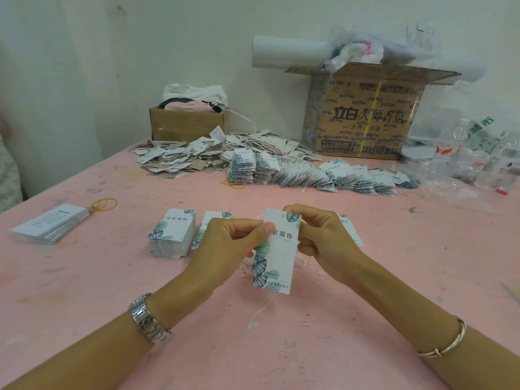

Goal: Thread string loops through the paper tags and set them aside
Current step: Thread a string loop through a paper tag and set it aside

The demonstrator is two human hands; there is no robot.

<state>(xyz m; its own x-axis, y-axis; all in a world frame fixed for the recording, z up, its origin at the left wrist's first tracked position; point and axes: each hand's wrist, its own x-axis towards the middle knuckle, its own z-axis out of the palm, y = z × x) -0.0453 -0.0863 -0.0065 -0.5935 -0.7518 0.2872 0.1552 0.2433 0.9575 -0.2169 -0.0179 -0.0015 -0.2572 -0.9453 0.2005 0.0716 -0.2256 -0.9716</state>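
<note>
Above the pink table (pixel 112 277) I hold one white paper tag (pixel 277 257) with green leaf print upright between both hands. My left hand (pixel 225 246) pinches its left edge with the thumb on the front. My right hand (pixel 320 235) pinches the top right corner near the small hole. Thin white strings (pixel 263 311) lie on the table under the tag, partly hidden. Stacks of the same tags (pixel 173 235) stand just behind my left hand. A long row of tags with strings (pixel 309 175) lies further back.
A loose heap of mixed tags (pixel 197 156) lies at the back. A small cardboard box (pixel 188 122) and a big printed carton (pixel 365 114) stand by the wall. Plastic bottles and bags (pixel 461 153) crowd the right. A stack of text cards (pixel 50 223) and yellow rubber bands (pixel 104 205) lie left.
</note>
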